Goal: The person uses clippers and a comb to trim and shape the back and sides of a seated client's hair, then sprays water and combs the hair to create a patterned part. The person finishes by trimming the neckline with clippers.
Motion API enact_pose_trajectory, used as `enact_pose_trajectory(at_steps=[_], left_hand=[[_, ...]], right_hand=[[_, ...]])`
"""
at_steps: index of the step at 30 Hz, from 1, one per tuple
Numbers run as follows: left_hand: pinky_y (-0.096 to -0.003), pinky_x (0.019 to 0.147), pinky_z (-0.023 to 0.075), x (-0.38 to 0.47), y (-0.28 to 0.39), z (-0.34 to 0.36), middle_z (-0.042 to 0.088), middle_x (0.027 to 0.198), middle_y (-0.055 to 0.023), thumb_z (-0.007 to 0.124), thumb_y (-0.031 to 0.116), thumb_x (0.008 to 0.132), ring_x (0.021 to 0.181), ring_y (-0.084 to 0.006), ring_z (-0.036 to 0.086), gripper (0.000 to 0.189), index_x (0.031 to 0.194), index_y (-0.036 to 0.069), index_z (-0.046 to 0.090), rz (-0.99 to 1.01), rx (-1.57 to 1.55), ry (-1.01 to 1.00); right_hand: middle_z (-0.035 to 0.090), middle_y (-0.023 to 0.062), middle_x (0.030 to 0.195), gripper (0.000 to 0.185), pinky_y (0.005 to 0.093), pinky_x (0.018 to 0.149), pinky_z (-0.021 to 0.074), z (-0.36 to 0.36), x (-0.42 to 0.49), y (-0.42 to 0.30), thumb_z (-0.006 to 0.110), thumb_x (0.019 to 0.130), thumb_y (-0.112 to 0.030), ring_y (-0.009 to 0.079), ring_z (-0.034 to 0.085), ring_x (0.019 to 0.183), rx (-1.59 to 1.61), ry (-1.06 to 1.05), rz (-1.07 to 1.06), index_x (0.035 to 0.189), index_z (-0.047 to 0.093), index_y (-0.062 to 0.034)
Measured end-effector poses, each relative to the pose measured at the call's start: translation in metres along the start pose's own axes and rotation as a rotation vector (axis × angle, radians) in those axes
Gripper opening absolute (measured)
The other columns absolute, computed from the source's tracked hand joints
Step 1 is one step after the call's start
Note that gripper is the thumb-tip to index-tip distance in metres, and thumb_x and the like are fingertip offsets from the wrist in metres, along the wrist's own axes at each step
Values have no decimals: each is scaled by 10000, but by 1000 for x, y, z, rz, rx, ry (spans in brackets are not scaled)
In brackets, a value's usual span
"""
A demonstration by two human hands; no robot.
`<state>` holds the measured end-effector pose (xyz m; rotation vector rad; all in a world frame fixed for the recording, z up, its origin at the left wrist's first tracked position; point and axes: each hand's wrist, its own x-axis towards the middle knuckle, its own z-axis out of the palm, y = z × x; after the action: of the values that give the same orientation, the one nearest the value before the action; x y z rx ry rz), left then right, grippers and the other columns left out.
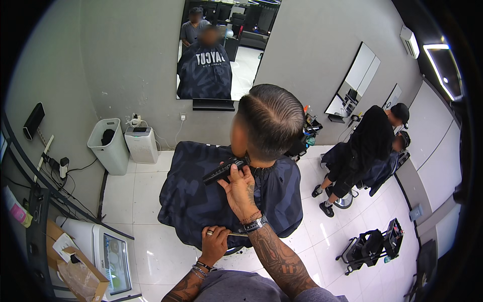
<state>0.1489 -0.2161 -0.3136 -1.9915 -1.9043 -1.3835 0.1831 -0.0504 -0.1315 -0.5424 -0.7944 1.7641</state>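
Observation:
A seated person's head with short, combed dark hair (273,109) is in front of me, turned toward the left. My right hand (239,188) grips a black hair clipper (222,171), its blade end beside the lower hair edge at the nape and side. A dark patterned barber's cape (203,200) covers the person from the neck down. Lower down, at the cape's near edge, my left hand (216,241) is closed around a thin pale stick-like thing (238,234); its kind cannot be made out.
A wall mirror (245,68) above a black ledge (213,105) faces the chair. White laundry basket (111,147) and air purifier (141,145) stand by the wall. A glass-door mini fridge (115,260) is at lower left. On the right are another person in black (368,151) and a black trolley (371,245).

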Motion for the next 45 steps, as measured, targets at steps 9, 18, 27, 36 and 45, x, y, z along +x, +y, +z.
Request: enact_pose_trajectory(at_steps=[9,18,27,36,45], left_hand=[[-481,1054,386,0,0,-1,732,1054,-33,689,96,958,1054,-245,673,122,1054,106,763,11,-6,8],[-471,1047,404,-1,0,1,730,1052,-19,715,84,928,1057,-234,673,144,1055,112,776,8,10,9],[-481,1050,401,0,1,2,730,1053,-33,715,86,925,1064,-258,665,136,1044,113,777,5,18,5],[-482,1047,409,-1,0,2,733,1063,-33,718,99,931,1069,-252,663,133,1045,118,785,14,42,2],[-489,1046,401,-2,-1,5,730,1050,-39,715,81,916,1066,-257,661,131,1027,113,776,21,28,17]], right_hand=[[712,122,1237,269,479,956,637,9,-10,-8,649,1119,-199,233,707,1202,24,7,73,1329,523,-88],[620,110,1391,370,366,911,575,-19,-52,-51,559,1159,-314,224,632,998,548,-165,552,1330,583,13],[652,178,1338,461,454,1092,559,-27,-46,-42,498,1180,-340,274,648,1222,408,-144,441,1404,551,59],[725,195,1154,282,497,983,668,-3,-38,-55,602,1140,-192,329,730,1211,115,-31,307,1138,665,82],[662,212,1224,322,540,1032,659,-1,-29,-56,611,1131,-164,401,701,1255,211,36,336,1291,525,102]])
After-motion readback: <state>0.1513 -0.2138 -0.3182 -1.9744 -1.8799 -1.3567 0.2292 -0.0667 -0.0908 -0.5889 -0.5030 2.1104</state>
